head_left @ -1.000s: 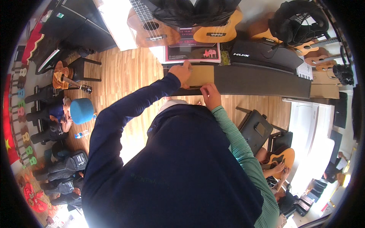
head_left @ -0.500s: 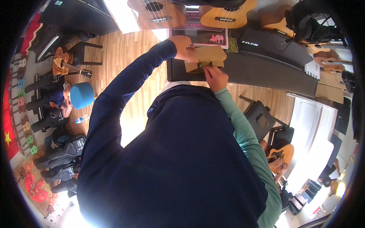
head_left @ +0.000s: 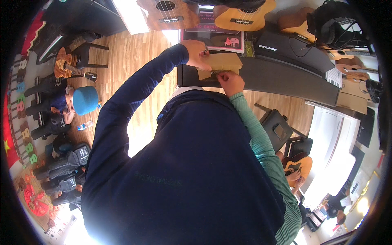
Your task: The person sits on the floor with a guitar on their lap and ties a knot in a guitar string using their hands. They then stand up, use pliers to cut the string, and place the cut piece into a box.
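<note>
A small brown cardboard box [head_left: 228, 61] rests on the near left end of a long black keyboard case or cover [head_left: 277, 77]. My left hand [head_left: 195, 54], with a ring on one finger, curls over the box's left side and grips it. At the box's near edge my right hand [head_left: 232, 83] is closed, thumb and finger pinched together. Something small and shiny shows beside those fingertips, too small to name. The two hands' fingertips are close together. My left sleeve is dark blue, the right one green and striped.
Beyond the box lie a dark book with a pink piano picture [head_left: 214, 40] and two ukuleles [head_left: 245, 18]. More guitars and cables [head_left: 339, 24] are at the far right. A black chair [head_left: 275, 128] stands right; a blue stool [head_left: 85, 101] and seated people are left. Another person plays a guitar [head_left: 298, 165].
My right hand has shifted slightly left along the box's near edge, closer to my left fingers. The box's near side shows less of its opening. My left hand has barely moved.
</note>
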The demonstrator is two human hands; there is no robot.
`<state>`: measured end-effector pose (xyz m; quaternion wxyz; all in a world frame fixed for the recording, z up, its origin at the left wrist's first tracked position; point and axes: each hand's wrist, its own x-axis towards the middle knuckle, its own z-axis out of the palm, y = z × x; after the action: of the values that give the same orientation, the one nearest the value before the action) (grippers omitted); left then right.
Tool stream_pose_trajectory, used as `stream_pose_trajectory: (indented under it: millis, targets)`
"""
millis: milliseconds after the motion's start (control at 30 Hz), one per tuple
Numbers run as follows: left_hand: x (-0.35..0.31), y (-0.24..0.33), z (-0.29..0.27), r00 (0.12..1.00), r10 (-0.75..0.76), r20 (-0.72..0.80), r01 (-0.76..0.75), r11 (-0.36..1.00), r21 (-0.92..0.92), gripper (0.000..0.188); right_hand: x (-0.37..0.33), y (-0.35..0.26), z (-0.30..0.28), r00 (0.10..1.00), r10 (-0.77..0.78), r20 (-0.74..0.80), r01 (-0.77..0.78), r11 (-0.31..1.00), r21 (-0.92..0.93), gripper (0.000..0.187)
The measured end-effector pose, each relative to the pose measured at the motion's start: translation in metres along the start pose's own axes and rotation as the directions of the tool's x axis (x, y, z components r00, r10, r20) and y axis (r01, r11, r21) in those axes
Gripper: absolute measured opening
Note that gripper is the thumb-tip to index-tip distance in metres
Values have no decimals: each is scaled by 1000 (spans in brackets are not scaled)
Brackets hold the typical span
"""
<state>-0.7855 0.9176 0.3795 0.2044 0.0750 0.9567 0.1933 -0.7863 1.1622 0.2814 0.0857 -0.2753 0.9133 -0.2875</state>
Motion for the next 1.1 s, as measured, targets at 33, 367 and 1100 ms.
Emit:
stream_pose_trajectory:
  millis: [33, 367, 1100]
  targets:
    - [0, -2, 3, 1000, 6, -23, -6, 1000, 7, 74, 1, 0, 0, 1000, -11, -3, 11, 1000, -2, 19]
    - [-6, 6, 12, 994, -13, -111, 27, 992, 124, 84, -6, 10, -5, 989, -136, -65, 143, 983, 118, 19]
    - [-11, 7, 50, 984, -17, -175, 49, 982, 181, 97, -2, 34, -33, 996, -80, -49, 89, 965, 247, 44]
